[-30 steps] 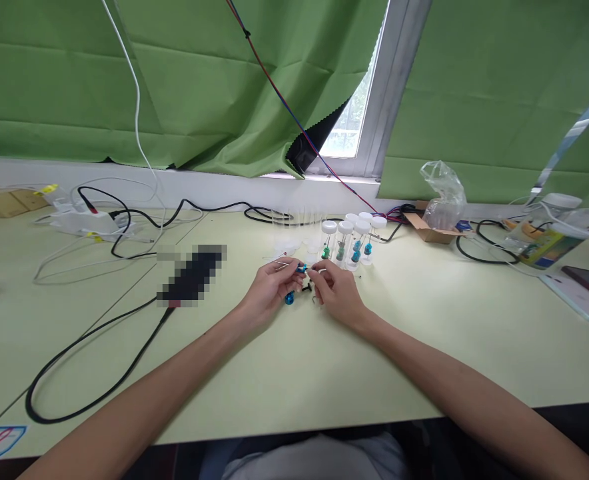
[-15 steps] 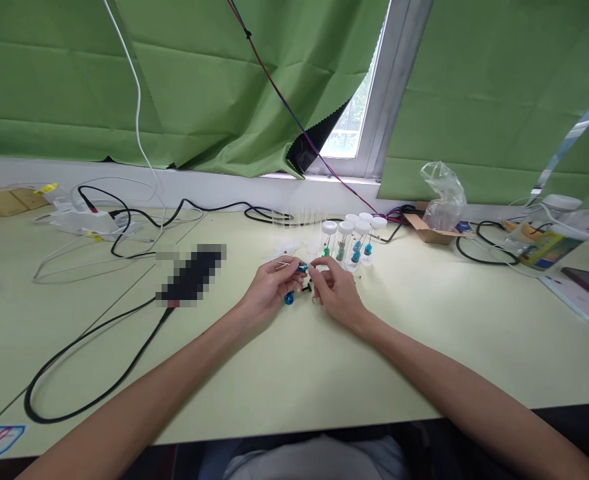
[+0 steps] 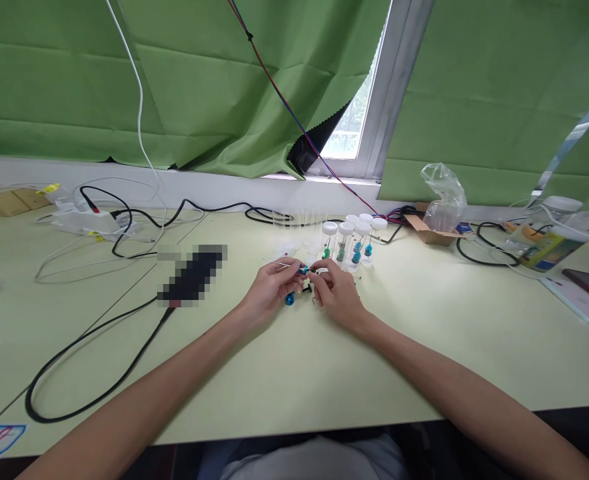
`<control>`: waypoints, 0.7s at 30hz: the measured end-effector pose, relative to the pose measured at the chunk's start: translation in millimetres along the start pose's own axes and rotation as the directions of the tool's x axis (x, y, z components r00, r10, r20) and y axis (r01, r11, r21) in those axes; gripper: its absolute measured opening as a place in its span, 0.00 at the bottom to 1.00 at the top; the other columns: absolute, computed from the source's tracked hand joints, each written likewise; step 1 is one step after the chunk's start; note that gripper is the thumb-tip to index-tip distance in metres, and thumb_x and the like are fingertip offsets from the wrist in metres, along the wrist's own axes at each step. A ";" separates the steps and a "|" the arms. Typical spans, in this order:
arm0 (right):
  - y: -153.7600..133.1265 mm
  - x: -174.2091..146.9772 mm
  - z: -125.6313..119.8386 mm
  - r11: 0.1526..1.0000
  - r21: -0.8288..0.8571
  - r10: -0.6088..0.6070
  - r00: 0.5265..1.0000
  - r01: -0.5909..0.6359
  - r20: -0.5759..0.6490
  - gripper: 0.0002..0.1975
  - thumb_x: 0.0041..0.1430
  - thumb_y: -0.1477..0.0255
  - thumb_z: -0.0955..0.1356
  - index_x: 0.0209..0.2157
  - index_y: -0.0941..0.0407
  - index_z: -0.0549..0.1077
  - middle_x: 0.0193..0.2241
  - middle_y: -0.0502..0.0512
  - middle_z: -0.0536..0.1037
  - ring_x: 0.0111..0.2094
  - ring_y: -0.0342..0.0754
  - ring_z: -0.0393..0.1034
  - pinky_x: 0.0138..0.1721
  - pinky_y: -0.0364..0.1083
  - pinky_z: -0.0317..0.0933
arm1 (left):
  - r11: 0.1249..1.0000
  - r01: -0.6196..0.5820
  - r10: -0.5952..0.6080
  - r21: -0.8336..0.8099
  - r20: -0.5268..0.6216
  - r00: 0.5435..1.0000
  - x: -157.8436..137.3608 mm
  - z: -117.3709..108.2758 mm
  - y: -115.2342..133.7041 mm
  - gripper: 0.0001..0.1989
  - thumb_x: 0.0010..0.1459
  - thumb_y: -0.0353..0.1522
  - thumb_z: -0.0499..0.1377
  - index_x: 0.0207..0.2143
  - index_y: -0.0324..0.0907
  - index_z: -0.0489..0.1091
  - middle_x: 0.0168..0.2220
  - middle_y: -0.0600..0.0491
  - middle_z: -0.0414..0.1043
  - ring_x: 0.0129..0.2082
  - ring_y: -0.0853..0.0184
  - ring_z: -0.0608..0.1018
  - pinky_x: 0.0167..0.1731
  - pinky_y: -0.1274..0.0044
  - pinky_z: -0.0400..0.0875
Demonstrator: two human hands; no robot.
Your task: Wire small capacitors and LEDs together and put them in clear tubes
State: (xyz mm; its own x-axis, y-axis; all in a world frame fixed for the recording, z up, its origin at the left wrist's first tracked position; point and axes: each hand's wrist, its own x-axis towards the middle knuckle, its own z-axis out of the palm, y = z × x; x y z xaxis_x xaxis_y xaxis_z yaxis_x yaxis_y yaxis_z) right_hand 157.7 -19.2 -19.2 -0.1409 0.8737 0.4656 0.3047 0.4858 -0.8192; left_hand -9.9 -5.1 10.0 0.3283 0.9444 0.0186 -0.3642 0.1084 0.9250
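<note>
Pinched in my left hand (image 3: pixel 270 283) is a small shiny blue piece (image 3: pixel 302 270), with a thin pale rod sticking out to the left. My right hand (image 3: pixel 339 290) meets it from the other side, its thumb and forefinger closed on a tiny dark piece (image 3: pixel 314 269) at the blue piece's right end. Fingers partly hide both pieces. Below my left fingers a round blue part (image 3: pixel 289 299) lies on the table, near a small black part (image 3: pixel 307 289). Just beyond my right hand stand several clear tubes with white caps (image 3: pixel 345 229), holding green and blue parts.
Uncapped clear tubes (image 3: pixel 288 233) stand behind my left hand. A black cable (image 3: pixel 49 420) loops over the table (image 3: pixel 284 393) at left, by a pixelated dark object (image 3: pixel 192 275). At right are an open cardboard box (image 3: pixel 432 233) with a plastic bag and a phone (image 3: pixel 582 300).
My right fingertips have brought the tiny dark piece up against the blue piece's right end, where it now shows. The left hand has barely moved.
</note>
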 end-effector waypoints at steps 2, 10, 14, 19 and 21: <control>-0.7 0.3 -0.3 1.000 -0.011 0.007 1.000 -0.007 -0.003 0.11 0.66 0.60 0.63 0.39 0.54 0.67 0.15 0.43 0.68 0.16 0.42 0.61 0.24 0.42 0.57 | 1.000 0.000 0.000 -0.003 0.000 1.000 0.3 0.4 -0.6 0.14 0.49 0.37 0.72 0.31 0.37 0.74 0.28 0.52 0.74 0.25 0.72 0.74 0.30 0.78 0.70; -1.3 2.3 -1.1 0.995 -0.095 0.038 0.998 -0.042 -0.042 0.20 0.68 0.58 0.60 0.25 0.54 0.66 0.13 0.45 0.65 0.16 0.42 0.59 0.25 0.43 0.55 | 1.000 0.004 -0.005 -0.014 -0.016 1.000 -1.2 2.0 -3.5 0.16 0.45 0.37 0.74 0.31 0.37 0.75 0.27 0.50 0.75 0.27 0.70 0.75 0.29 0.78 0.70; -0.7 3.2 -1.0 0.989 -0.136 0.045 0.998 -0.051 -0.051 0.23 0.69 0.57 0.58 0.24 0.55 0.68 0.13 0.46 0.65 0.17 0.42 0.59 0.26 0.43 0.55 | 1.000 0.008 -0.008 -0.009 -0.003 1.000 -1.1 1.9 -4.3 0.16 0.46 0.38 0.73 0.31 0.37 0.75 0.27 0.50 0.75 0.27 0.70 0.75 0.30 0.78 0.70; -3.9 2.1 -1.4 0.992 -0.115 0.043 0.998 -0.049 -0.052 0.21 0.69 0.57 0.58 0.26 0.55 0.67 0.14 0.45 0.66 0.17 0.41 0.60 0.25 0.43 0.55 | 1.000 -0.002 0.002 -0.004 0.015 1.000 -0.3 1.1 -3.3 0.15 0.47 0.37 0.73 0.31 0.37 0.75 0.27 0.51 0.74 0.27 0.71 0.74 0.30 0.78 0.69; -5.1 1.2 -1.4 0.997 -0.068 0.044 0.998 -0.047 -0.040 0.17 0.69 0.57 0.60 0.34 0.55 0.68 0.15 0.44 0.67 0.17 0.41 0.60 0.25 0.42 0.56 | 1.000 -0.014 0.014 0.000 0.015 1.000 0.2 0.3 -2.0 0.14 0.49 0.37 0.72 0.31 0.37 0.75 0.27 0.51 0.74 0.26 0.71 0.74 0.30 0.78 0.69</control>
State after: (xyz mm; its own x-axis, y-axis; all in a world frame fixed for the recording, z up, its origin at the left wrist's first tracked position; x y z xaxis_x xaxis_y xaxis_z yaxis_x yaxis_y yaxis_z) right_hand 157.3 -20.7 -13.9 -0.0891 0.8926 0.4421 0.3743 0.4413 -0.8156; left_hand -8.8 -5.3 8.3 0.3359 0.9412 0.0371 -0.3684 0.0951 0.9248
